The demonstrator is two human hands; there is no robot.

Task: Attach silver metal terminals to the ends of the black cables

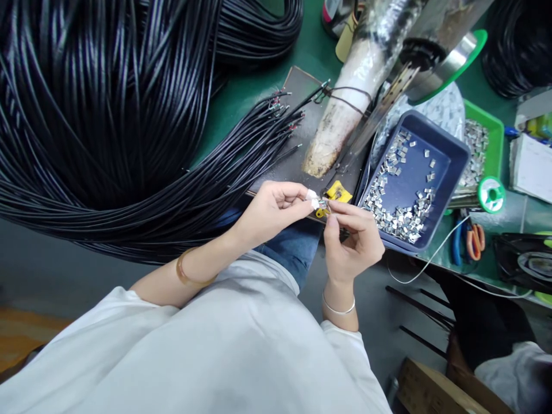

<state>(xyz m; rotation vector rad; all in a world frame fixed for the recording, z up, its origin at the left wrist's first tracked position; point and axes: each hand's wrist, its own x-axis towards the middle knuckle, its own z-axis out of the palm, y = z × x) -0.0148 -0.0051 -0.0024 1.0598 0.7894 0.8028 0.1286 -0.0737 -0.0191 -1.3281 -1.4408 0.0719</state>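
Note:
My left hand (280, 208) is closed in a pinch, with white covers on the thumb and index fingertips. Between those tips sits a small silver metal piece (322, 203), too small to make out fully. From the other side my right hand (354, 234) pinches at the same piece, thumb and index finger nearly together. Just beyond the fingers lies a yellow block-like fixture (339, 192) at the bench edge. A dark blue tray (448, 150) to the right of my right hand holds many small silver metal shells (403, 221).
Black cables (112, 115) pile up on the left, their stripped ends on a dark board (297, 86). A plastic-wrapped pipe (340, 115) hangs over the bench. Rightward are a green tray (495, 135), a solder spool (491, 194), pliers (474, 241) and another person's leg (483, 322).

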